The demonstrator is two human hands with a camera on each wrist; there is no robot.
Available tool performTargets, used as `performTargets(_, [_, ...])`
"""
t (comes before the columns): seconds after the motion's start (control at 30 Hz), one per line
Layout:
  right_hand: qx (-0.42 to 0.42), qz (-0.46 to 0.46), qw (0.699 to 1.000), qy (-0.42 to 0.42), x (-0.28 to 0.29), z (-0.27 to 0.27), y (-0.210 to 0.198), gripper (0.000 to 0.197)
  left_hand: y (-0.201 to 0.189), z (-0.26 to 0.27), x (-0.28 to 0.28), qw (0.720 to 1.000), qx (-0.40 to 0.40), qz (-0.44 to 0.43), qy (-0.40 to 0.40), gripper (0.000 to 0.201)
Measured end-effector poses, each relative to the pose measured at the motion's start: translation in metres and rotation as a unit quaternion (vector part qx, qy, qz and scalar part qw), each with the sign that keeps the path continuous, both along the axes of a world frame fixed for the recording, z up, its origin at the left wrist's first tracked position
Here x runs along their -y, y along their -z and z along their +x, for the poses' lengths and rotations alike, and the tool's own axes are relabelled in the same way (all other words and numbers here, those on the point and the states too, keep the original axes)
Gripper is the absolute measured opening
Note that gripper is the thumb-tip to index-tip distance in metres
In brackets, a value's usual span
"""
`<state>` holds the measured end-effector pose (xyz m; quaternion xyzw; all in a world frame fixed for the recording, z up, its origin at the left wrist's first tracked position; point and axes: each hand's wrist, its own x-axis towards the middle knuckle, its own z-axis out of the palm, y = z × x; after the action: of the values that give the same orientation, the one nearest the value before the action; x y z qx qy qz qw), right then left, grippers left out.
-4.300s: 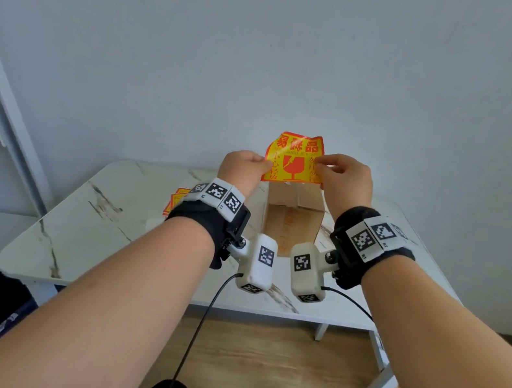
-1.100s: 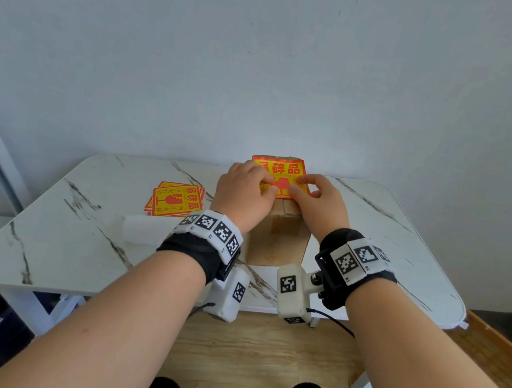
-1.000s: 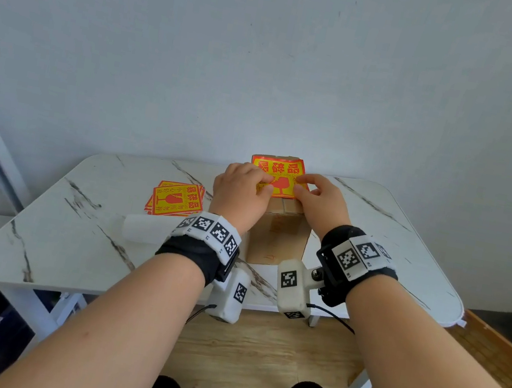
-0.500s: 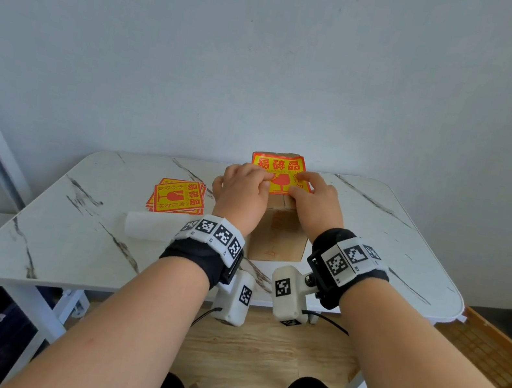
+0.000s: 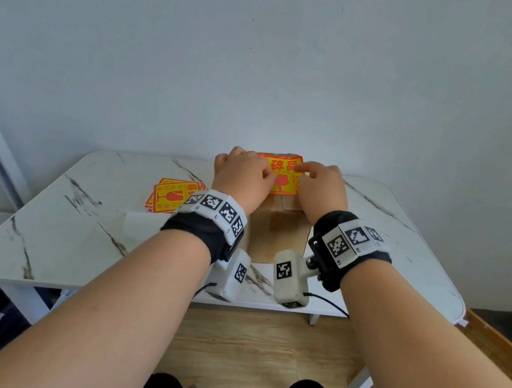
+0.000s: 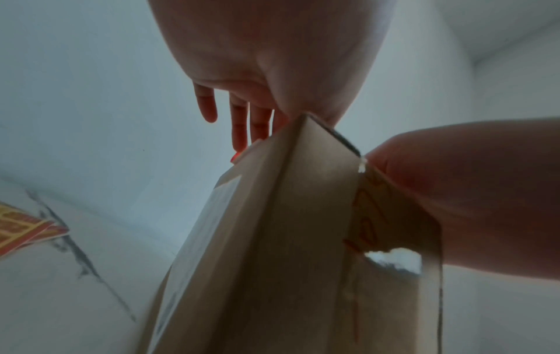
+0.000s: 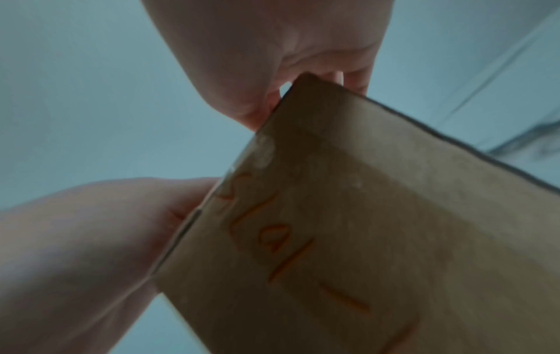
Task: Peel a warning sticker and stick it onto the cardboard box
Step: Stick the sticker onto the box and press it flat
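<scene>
Both hands have slid toward the far edge of the box top since the view half a second earlier, and less of the sticker's upper row of characters shows. Cardboard box (image 5: 277, 231) stands upright on the marble-patterned table (image 5: 77, 230), its top facing the head camera. Warning sticker (image 5: 282, 181) (yellow with red border and a broken-glass symbol) lies flat on the box top. Left hand (image 5: 242, 177) rests on the left part of the sticker and the box's left top edge; in the left wrist view its fingers (image 6: 239, 124) hang straight and slightly spread over the far side of the box (image 6: 272, 239). Right hand (image 5: 320, 188) rests on the right part of the sticker, index finger extended across the upper characters; the right wrist view shows the palm (image 7: 272, 59) pressed at the box's top corner (image 7: 363, 215), the remaining fingers mostly hidden, so how far apart they lie cannot be told. Left of the box lies a stack of spare stickers (image 5: 168, 200), and nearer than that stack a white backing sheet (image 5: 139, 224), both on the table.
</scene>
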<state>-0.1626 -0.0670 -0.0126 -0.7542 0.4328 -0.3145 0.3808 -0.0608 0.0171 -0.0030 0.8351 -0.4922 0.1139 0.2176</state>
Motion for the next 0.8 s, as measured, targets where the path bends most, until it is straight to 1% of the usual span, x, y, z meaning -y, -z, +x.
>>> performTargets(0.07, [-0.045, -0.022, 0.999, -0.012, 0.003, 0.004, -0.006, 0.037, -0.003, 0.002, 0.003, 1.0, 0.017, 0.008, 0.001, 0.027])
performTargets(0.13, [-0.082, -0.024, 0.996, -0.023, 0.007, 0.006, -0.008, 0.036, 0.001, 0.001, 0.005, 0.999, 0.028, 0.011, 0.012, 0.024])
performTargets(0.2, [-0.102, -0.007, 0.994, -0.042, 0.01, 0.007, -0.008, 0.039, 0.007, 0.003, 0.006, 1.0, 0.011, 0.013, 0.022, 0.025])
performTargets(0.33, [-0.1, 0.013, 0.993, -0.055, 0.014, 0.008, -0.013, 0.043, 0.013, 0.011, 0.009, 0.997, -0.025, 0.066, 0.033, 0.041])
performTargets(0.47, [-0.108, 0.015, 0.992, -0.057, 0.016, 0.008, -0.01, 0.045, 0.013, 0.01, 0.008, 0.989, -0.078, 0.123, 0.028, 0.048])
performTargets(0.57, [-0.102, 0.021, 0.993, -0.047, 0.016, 0.007, -0.006, 0.045, 0.013, 0.008, 0.009, 0.982, -0.096, 0.161, 0.018, 0.054])
performTargets(0.63, [-0.104, 0.013, 0.994, -0.026, 0.015, 0.006, -0.005, 0.044, 0.013, 0.008, 0.011, 0.979, -0.11, 0.174, 0.008, 0.059])
performTargets(0.73, [-0.125, 0.012, 0.992, 0.006, 0.015, 0.005, -0.005, 0.042, 0.013, 0.009, 0.013, 0.972, -0.153, 0.175, 0.005, 0.064])
performTargets(0.8, [-0.143, 0.001, 0.99, 0.012, 0.015, 0.005, -0.003, 0.047, 0.015, 0.011, 0.013, 0.97, -0.183, 0.16, 0.009, 0.066])
